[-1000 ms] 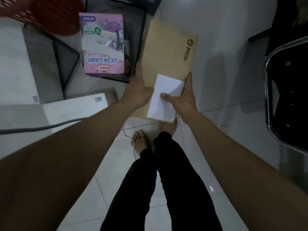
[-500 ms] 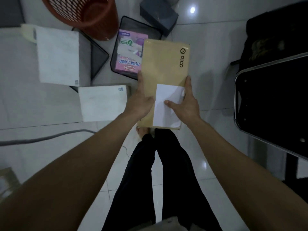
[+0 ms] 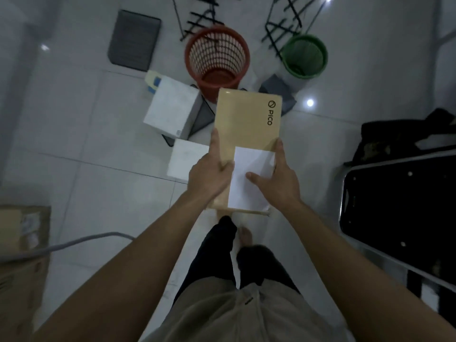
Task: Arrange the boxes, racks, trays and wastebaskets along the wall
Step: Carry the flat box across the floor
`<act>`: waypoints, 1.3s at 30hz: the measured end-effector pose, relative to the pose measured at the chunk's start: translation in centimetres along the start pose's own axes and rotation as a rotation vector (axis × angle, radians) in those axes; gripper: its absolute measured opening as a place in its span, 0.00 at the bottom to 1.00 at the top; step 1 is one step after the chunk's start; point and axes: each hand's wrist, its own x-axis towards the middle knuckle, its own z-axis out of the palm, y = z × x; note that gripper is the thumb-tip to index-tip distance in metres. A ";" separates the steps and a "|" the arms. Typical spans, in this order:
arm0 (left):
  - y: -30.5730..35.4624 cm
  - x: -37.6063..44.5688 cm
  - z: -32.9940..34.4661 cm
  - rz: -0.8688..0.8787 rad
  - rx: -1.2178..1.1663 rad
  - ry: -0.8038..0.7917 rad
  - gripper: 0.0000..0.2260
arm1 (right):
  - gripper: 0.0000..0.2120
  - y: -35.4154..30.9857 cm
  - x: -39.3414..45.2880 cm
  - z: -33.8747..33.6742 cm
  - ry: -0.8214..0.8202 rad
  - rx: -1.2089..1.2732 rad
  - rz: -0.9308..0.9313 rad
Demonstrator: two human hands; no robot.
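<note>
The brown PICO box (image 3: 246, 124) is lifted higher and carried back from the pile compared with a second ago, and the red wastebasket (image 3: 217, 61) and green wastebasket (image 3: 304, 56) are now brought into view beyond it, while the pink lamp box is no longer seen. The box is held flat above the floor, gripped at its near end from both sides: the left hand (image 3: 209, 176) is curled round the left edge, thumb on top, and the right hand (image 3: 277, 180) is wrapped round the right edge, its thumb pressed onto the white label (image 3: 249, 178). A two-sided hold of this kind is probably chosen to keep the long box level. Below, two white boxes (image 3: 172, 109) are left on the tiles near a dark mesh tray (image 3: 134, 40). Black wire racks (image 3: 197, 18) are tangled behind the baskets, so the route to the wall is judged cluttered. A black chair (image 3: 399, 213) is crowded in on the right.
</note>
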 end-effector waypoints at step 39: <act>-42.2 -42.9 -24.8 -0.752 -0.455 0.909 0.38 | 0.53 -32.5 -38.0 38.2 -0.550 -0.582 -1.149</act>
